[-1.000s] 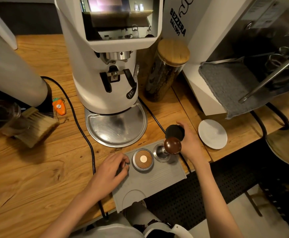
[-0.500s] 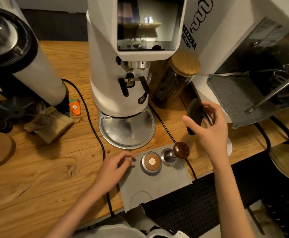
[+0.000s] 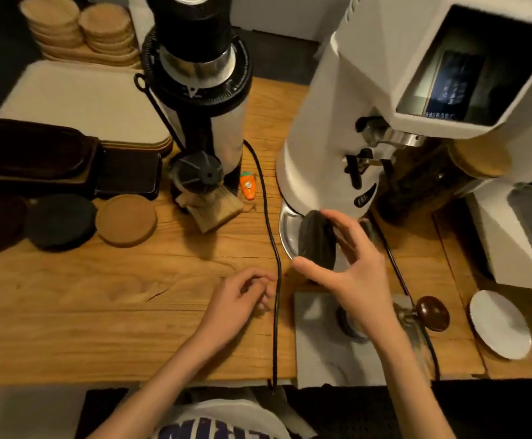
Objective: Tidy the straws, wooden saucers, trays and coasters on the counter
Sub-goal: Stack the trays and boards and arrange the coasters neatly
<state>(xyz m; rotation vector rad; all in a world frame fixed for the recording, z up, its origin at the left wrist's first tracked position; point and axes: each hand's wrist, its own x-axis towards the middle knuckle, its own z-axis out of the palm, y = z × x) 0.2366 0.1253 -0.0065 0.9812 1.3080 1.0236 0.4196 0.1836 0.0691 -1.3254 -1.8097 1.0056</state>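
Left hand (image 3: 242,299) nearest front edge of table (image 3: 100,312), fingers loosely curled, nothing in it, just beside black cable (image 3: 274,280). My right hand (image 3: 353,277) just beyond, thumb and fingertips pinching dark coaster (image 3: 317,239) by rim, disc on edge, off table. Matching dark coaster pile (image 3: 60,220) lies well left, toward left edge, beside brown coaster pile (image 3: 127,220). I judge long cross-body carry; left hand nearer. Trays (image 3: 36,156) behind; wooden saucers (image 3: 78,26) far-left corner.
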